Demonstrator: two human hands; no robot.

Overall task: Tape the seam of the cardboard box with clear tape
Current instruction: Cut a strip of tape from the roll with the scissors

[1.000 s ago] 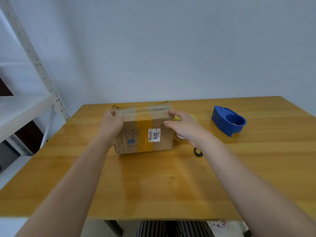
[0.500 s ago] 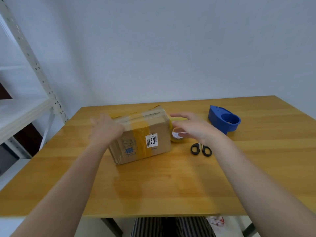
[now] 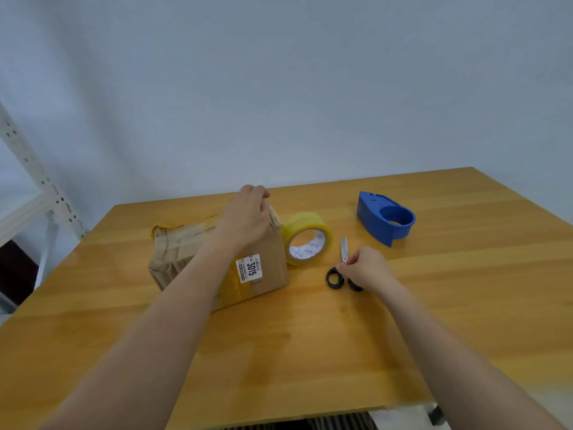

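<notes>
- Box (image 3: 263, 268): lies on the table (image 3: 310, 352), left of centre, with a white label (image 3: 249, 269) on its near face.
- Left hand (image 3: 248, 212): rests on the box top, fingers curled over the far right edge.
- Tape roll (image 3: 307, 238): stands on edge, touching the box's right side.
- Right hand (image 3: 366, 268): fingers pinched on the scissors (image 3: 339, 268), which lie on the table.
- Blue dispenser (image 3: 386, 217): stands well apart, far right.

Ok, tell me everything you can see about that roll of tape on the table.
The tape roll looks yellowish and translucent, wound on a white core with small printing inside. It stands on its edge on the wooden table, its open centre facing the camera. It sits right against the right side of the cardboard box, apparently touching it. The scissors lie just to its right, the blue dispenser farther right. No hand touches it, and no loose tape end is visible.
</notes>
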